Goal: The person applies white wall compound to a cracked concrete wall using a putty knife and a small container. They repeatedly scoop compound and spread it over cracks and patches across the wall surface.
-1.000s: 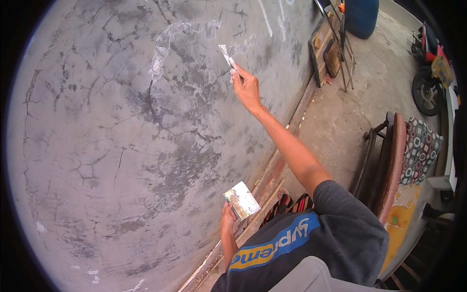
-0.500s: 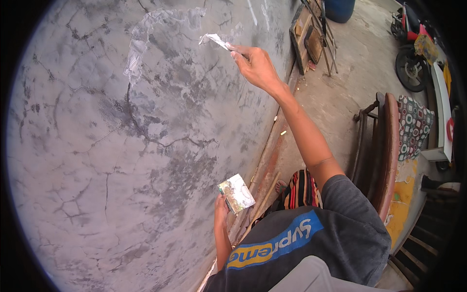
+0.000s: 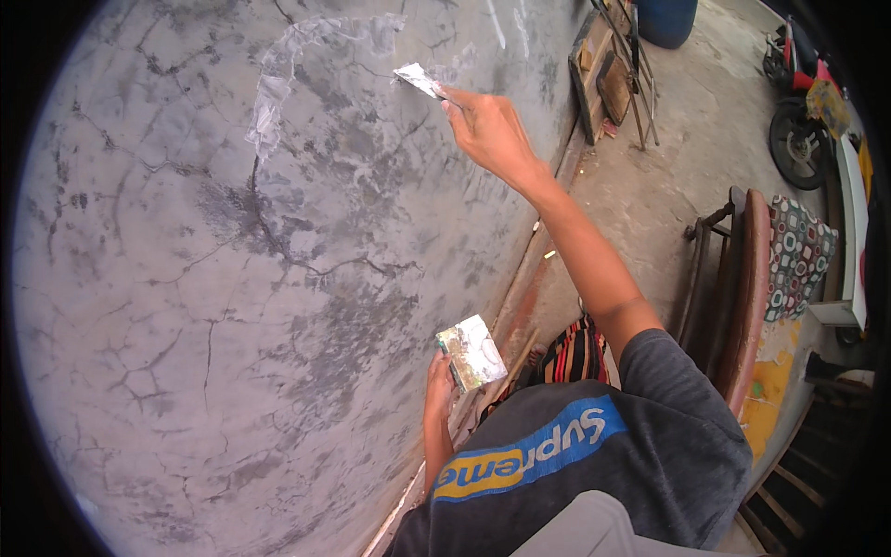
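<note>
My right hand (image 3: 497, 135) is closed on the handle of a putty knife (image 3: 418, 80), and its white-smeared blade is against the cracked grey wall (image 3: 186, 343). Left of the blade, a curved band of pale filler (image 3: 269, 107) covers part of a crack, with a dark crack running on below it. Lower down, my left hand (image 3: 440, 376) grips a small square board (image 3: 473, 355) by its edge. White paste lies on the board's face; the fingers behind it are partly hidden.
Wooden boards and metal rods (image 3: 608, 79) lean at the wall's foot beside a blue drum (image 3: 665, 20). To the right are a wooden bench (image 3: 742, 306), a patterned cushion (image 3: 798, 255) and a parked motorcycle (image 3: 798, 139). Concrete floor (image 3: 640, 195) lies between.
The putty knife has turned a little against the wall, so its blade shows broader. My left hand and the board have risen slightly. The whole view has shifted a little.
</note>
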